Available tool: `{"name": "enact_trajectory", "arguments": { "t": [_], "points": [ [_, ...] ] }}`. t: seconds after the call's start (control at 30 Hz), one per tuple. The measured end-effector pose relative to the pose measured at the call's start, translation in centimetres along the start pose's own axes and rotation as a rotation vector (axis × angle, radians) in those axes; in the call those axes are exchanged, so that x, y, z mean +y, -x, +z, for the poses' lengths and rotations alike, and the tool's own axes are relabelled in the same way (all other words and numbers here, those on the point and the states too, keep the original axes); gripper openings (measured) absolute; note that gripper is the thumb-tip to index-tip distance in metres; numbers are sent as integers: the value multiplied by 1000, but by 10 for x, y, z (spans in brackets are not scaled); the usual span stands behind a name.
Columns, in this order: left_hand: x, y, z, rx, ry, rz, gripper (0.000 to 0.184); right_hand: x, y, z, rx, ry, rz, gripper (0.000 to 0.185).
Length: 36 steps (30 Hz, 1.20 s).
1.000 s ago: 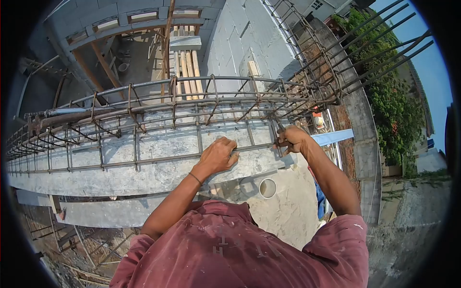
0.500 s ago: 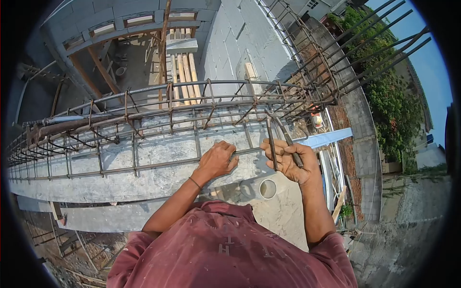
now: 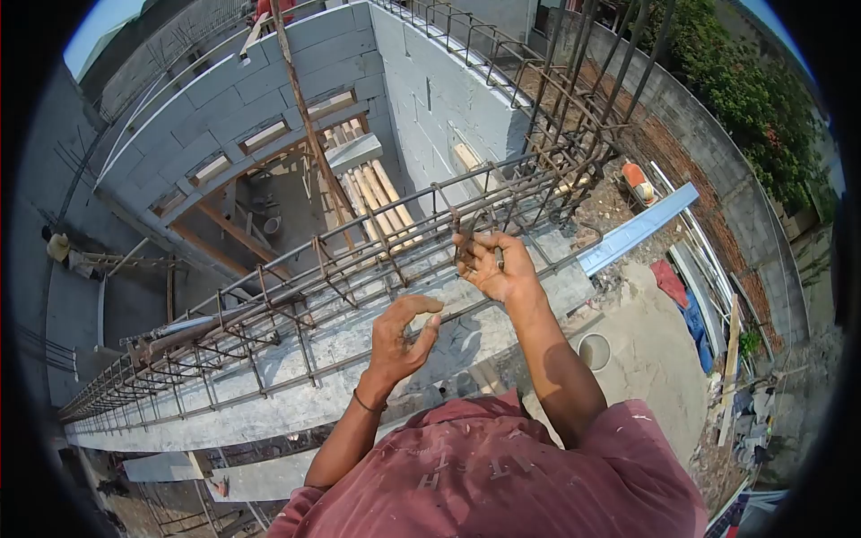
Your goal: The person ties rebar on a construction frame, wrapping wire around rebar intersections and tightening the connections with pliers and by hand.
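A long rebar cage (image 3: 314, 260) lies across a grey concrete-like surface (image 3: 269, 408), running from lower left to upper right. Just before the cage's near bar is my left hand (image 3: 399, 339); its index finger and thumb curve with a small gap between them, and no object shows there. My right hand (image 3: 495, 267) is palm up at the cage's upper bars, fingers curled round dark metal pincers (image 3: 482, 222). Their jaws overlap the bars, and the fingers partly hide the handles.
Upright rebar (image 3: 596, 54) rises at the cage's right end. A pale metal strip (image 3: 639, 229) juts out at right. Below are a round pipe opening (image 3: 594, 351) and a wooden plank (image 3: 731, 372). Block walls (image 3: 439, 81) stand beyond; a person in a hat (image 3: 59, 248) is far left.
The view has turned and shifted. My right hand has moved with the pincers from the near bar to the cage's upper bars. My left hand has come off the near bar, thumb and index finger parting.
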State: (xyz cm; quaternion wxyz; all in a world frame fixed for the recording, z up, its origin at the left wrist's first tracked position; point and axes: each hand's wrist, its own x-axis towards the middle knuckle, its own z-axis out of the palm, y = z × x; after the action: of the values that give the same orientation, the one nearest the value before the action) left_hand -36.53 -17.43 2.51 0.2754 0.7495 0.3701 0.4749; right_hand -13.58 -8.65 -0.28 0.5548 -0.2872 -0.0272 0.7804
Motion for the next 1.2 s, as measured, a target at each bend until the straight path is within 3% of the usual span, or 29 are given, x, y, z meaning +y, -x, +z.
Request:
{"name": "enact_trajectory", "arguments": {
  "t": [0.2,0.3,0.37,0.43,0.5,0.63,0.7,0.83,0.9,0.93,1.0,1.1,1.17,1.2],
  "points": [
    [42,-70,-52,76,8,31,14,16,89,7,-87,147,-72,46],
    [44,-103,-62,61,-136,-4,16,1,137,11,-115,267,45,55],
    [41,-124,-69,69,-169,-46,15,-25,157,-3,-194,553,52,62],
    [28,-143,-71,54,-156,-99,16,-59,175,23,-103,882,-38,61],
    [11,-162,-71,22,-209,-113,19,-85,186,47,33,1093,-260,58],
    [-19,-213,-68,-141,-284,-93,22,-159,194,107,149,1647,-412,34],
    [-40,-239,-64,-143,-291,-154,25,-190,184,157,190,2054,-249,21],
    [-83,-279,-36,-62,-296,-218,28,-210,131,223,187,2566,-95,8],
    [-105,-285,-19,-134,-419,-259,31,-209,92,252,255,2815,262,10],
    [-116,-283,-9,-168,-440,-327,30,-207,76,259,252,2846,285,10],
    [-129,-273,3,-220,-468,-450,30,-208,43,260,363,2826,605,15],
    [-144,-251,7,-237,-503,-522,29,-212,2,245,307,2842,758,20],
    [-138,-247,4,-234,-503,-559,25,-203,-19,237,271,2922,863,21],
    [-136,-245,3,-194,-532,-465,23,-196,-28,232,258,2944,950,21]
  ]
}}
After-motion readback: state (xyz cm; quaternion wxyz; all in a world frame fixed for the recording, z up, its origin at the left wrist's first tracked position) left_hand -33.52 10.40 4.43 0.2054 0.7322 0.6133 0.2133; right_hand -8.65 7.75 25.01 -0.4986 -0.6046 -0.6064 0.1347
